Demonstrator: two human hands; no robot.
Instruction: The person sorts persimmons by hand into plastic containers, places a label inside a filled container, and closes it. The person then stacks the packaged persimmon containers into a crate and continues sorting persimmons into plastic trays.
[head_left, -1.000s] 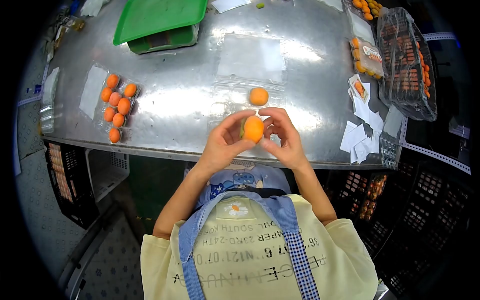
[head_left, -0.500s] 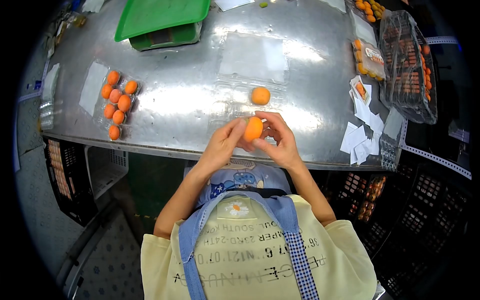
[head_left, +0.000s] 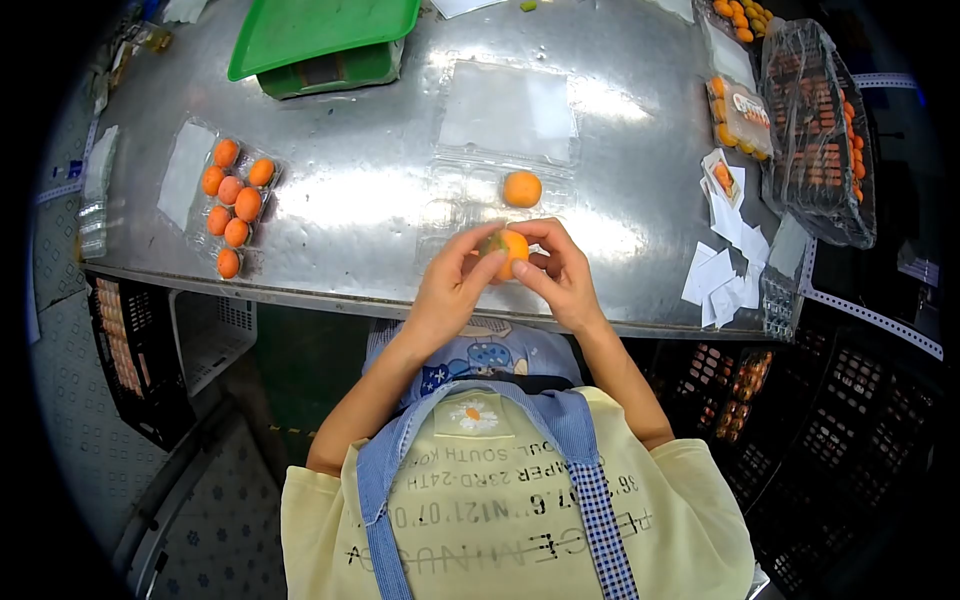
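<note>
Between my fingertips, at the table's near edge, is a round orange fruit (head_left: 516, 246) with a green patch on its left side. My left hand (head_left: 450, 285) grips it from the left, and my right hand (head_left: 566, 284) holds the other side with thumb and fingers. Just beyond my hands lies an open clear plastic clamshell (head_left: 462, 190), its lid (head_left: 507, 108) folded back on the metal table. One orange fruit (head_left: 522, 189) sits in its right part. My hands cover some of the clamshell's near side.
On the left, another open clamshell (head_left: 187, 178) holds several orange fruits (head_left: 247, 204). A green tray (head_left: 325, 35) rests at the back on a green box. Along the right are a closed fruit pack (head_left: 740, 118), scattered paper cards (head_left: 712, 280) and a plastic-wrapped black crate (head_left: 808, 130).
The fruit has been turned in my fingers, bringing a green patch into view. Both hands have moved slightly up, towards the clamshell. The fruit in the clamshell stays put.
</note>
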